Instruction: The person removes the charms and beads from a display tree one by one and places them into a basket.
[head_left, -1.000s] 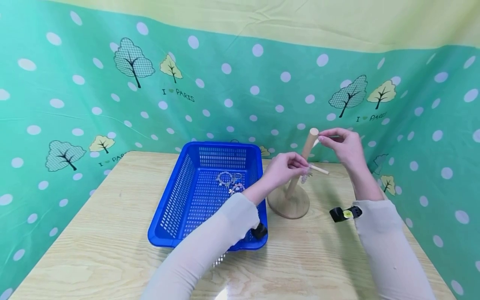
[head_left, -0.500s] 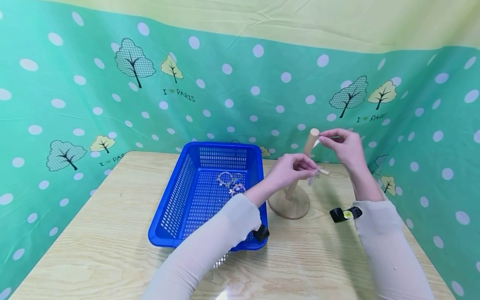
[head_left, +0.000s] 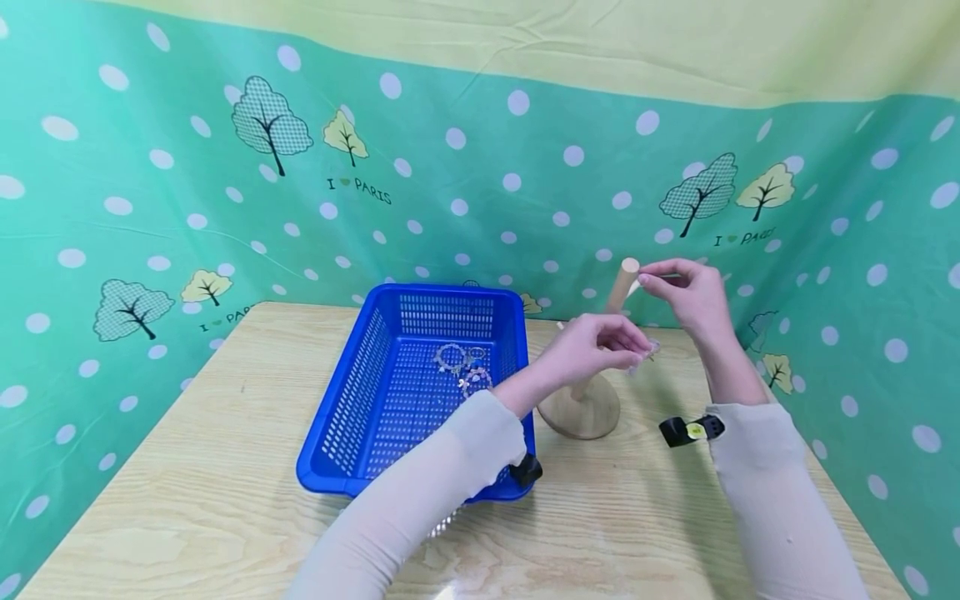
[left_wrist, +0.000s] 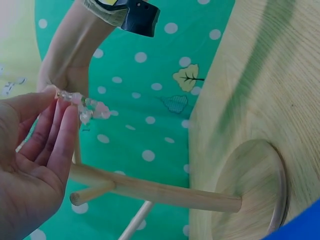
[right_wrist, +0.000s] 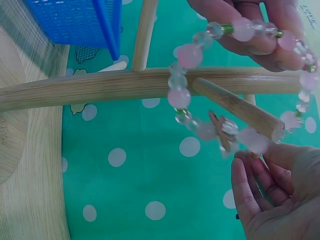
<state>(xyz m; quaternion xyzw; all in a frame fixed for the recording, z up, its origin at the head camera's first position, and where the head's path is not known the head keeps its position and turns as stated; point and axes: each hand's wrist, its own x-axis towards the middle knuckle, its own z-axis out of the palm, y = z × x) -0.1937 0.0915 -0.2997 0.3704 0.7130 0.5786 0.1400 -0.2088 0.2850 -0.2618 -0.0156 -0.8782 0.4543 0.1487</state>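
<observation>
Pinched in my left hand (head_left: 588, 346) is a beaded bracelet (right_wrist: 190, 56) of pink and clear beads with small green pieces. It hangs as a loop in front of a short peg (right_wrist: 240, 107) of the wooden stand (head_left: 622, 287). I cannot tell whether the peg passes through the loop. My right hand (head_left: 693, 300) is higher up, its thumb and fingertips pinching the end of the stand's upper peg (head_left: 633, 288). In the head view the left hand hides part of the post and the lower right peg.
Left of the stand is a blue plastic basket (head_left: 318, 475) with several bracelets (head_left: 452, 358) on its bottom. The stand's round base (head_left: 600, 421) rests on the wooden table (head_left: 195, 467). A green patterned cloth (head_left: 450, 225) hangs close behind.
The left hand has moved right and slightly down with the bracelet, past the lower right peg's tip, which it now covers in the head view. The right hand has stayed at the upper peg.
</observation>
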